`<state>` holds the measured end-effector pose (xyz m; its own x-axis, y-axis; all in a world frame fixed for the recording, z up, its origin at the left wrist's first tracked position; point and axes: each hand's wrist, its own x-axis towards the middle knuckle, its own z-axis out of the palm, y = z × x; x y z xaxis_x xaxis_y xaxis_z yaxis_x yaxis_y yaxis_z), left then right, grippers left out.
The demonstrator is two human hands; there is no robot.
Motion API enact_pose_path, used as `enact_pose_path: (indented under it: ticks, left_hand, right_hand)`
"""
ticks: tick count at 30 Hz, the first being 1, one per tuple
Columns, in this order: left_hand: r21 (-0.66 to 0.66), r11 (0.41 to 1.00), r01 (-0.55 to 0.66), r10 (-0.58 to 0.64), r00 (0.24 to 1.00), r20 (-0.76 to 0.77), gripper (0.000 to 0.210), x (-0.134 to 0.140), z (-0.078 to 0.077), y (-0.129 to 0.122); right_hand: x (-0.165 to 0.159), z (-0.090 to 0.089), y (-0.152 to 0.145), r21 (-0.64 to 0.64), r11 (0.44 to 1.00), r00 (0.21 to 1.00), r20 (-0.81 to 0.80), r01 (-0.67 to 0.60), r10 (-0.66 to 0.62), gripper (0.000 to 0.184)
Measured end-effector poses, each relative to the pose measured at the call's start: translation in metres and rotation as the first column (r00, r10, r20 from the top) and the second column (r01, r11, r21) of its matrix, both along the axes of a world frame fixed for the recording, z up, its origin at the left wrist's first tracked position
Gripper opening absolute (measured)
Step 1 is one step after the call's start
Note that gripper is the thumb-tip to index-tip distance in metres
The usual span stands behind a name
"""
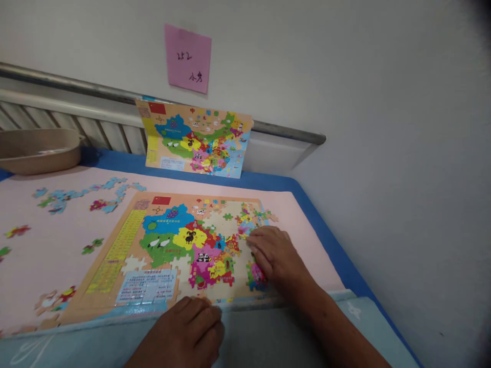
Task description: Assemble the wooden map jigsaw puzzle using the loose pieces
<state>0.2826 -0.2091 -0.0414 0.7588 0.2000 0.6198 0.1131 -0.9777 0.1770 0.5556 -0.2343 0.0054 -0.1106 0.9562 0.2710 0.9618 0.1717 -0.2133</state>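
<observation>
Clock directions are taken from the middle of the jigsaw puzzle [187, 248], a colourful map lying flat on the pink-covered table [304, 235]. Assembly is partial: cream backing [222, 221] shows between 1 and 2 o'clock, in a strip at 3 o'clock, and in smaller gaps toward 9 o'clock. The right hand [275, 255] is at 3 o'clock, fingers bent down, tips at the pieces on that side; whether one is pinched cannot be told. The left hand [190, 329] is at 6 o'clock, fingers curled at the puzzle's near edge; whether it holds anything cannot be told. The hands are well apart from each other. A printed map sheet [192, 140] stands upright at 12 o'clock before a metal rail [287, 131] (its design matches the puzzle's). Above it, a pink note [187, 60] is fixed to the wall [376, 128]. Joined light-blue pieces [79, 193] lie at 10 o'clock, with a beige basin [42, 162] beyond; a green puzzle fragment [92, 246] lies at 9 o'clock.
</observation>
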Motion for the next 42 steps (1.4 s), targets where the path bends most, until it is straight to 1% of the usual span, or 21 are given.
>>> enact_pose_path:
  ticks: [2, 4, 6, 8, 15, 18, 22, 26, 27, 29, 31, 35, 38, 42]
  left_hand:
    - [0.007, 1.000, 0.000, 0.000, 1.000, 0.001, 0.020, 0.000, 0.001, 0.000]
    - [0.011, 1.000, 0.004, -0.004, 1.000, 0.026, 0.022, 0.001, 0.000, 0.001]
    - [0.013, 1.000, 0.010, -0.011, 0.999, 0.046, 0.023, 0.000, -0.001, 0.002]
    - [0.015, 1.000, 0.019, -0.020, 0.999, 0.045, 0.024, -0.001, -0.001, 0.002]
    - [0.094, 0.995, -0.038, 0.028, 0.994, 0.109, 0.031, -0.007, 0.009, -0.003]
    - [0.107, 0.993, -0.052, 0.039, 0.991, 0.127, 0.036, -0.007, 0.008, -0.007]
    - [0.089, 0.995, -0.035, 0.024, 0.993, 0.117, 0.035, -0.008, 0.004, -0.007]
    - [0.074, 0.997, -0.019, 0.012, 0.996, 0.090, 0.034, -0.010, 0.002, -0.005]
    - [0.073, 0.997, -0.011, 0.005, 0.996, 0.086, 0.034, -0.010, 0.002, -0.005]
    - [0.079, 0.997, 0.000, -0.007, 0.996, 0.084, 0.034, -0.010, 0.002, -0.004]
    - [0.065, 0.998, 0.007, -0.012, 0.997, 0.071, 0.032, -0.009, 0.003, -0.004]
    - [0.038, 0.999, 0.005, -0.008, 0.998, 0.067, 0.031, -0.009, 0.005, -0.006]
    - [0.042, 0.999, 0.011, -0.014, 0.997, 0.070, 0.031, -0.010, 0.008, -0.006]
    - [0.029, 0.999, 0.030, -0.031, 0.999, 0.040, 0.029, -0.011, 0.009, -0.006]
  right_hand:
    - [0.010, 0.003, -0.003, 0.005, 0.997, 0.997, 0.008, 0.076, -0.076, 0.024]
    - [0.015, 0.005, -0.006, -0.046, 0.991, 0.991, 0.042, 0.127, -0.125, 0.021]
    - [0.015, 0.005, -0.008, -0.118, 0.983, 0.989, 0.072, 0.140, -0.132, 0.020]
    - [0.011, 0.005, -0.008, -0.152, 0.979, 0.989, 0.081, 0.136, -0.125, 0.020]
    - [0.009, 0.004, -0.007, -0.144, 0.976, 0.985, 0.064, 0.166, -0.159, 0.020]
    - [0.011, 0.005, -0.007, -0.165, 0.970, 0.982, 0.093, 0.179, -0.166, 0.018]
    - [0.012, 0.007, -0.008, -0.208, 0.969, 0.988, 0.106, 0.131, -0.111, 0.017]
    - [0.016, 0.013, -0.012, -0.250, 0.968, 0.994, 0.109, 0.024, 0.003, 0.014]
    - [0.017, 0.016, -0.014, -0.255, 0.967, 0.995, 0.094, -0.003, 0.028, 0.016]
    - [0.019, 0.020, -0.018, -0.264, 0.964, 0.997, 0.055, -0.042, 0.058, 0.026]
    - [0.021, 0.024, -0.021, -0.278, 0.959, 0.997, 0.030, -0.053, 0.064, 0.032]
    - [0.019, 0.025, -0.023, -0.324, 0.945, 0.998, 0.028, -0.051, 0.063, 0.035]
    - [0.016, 0.020, -0.021, -0.366, 0.930, 0.997, 0.049, -0.041, 0.063, 0.032]
    - [0.014, 0.015, -0.020, -0.381, 0.924, 0.996, 0.068, -0.028, 0.058, 0.025]
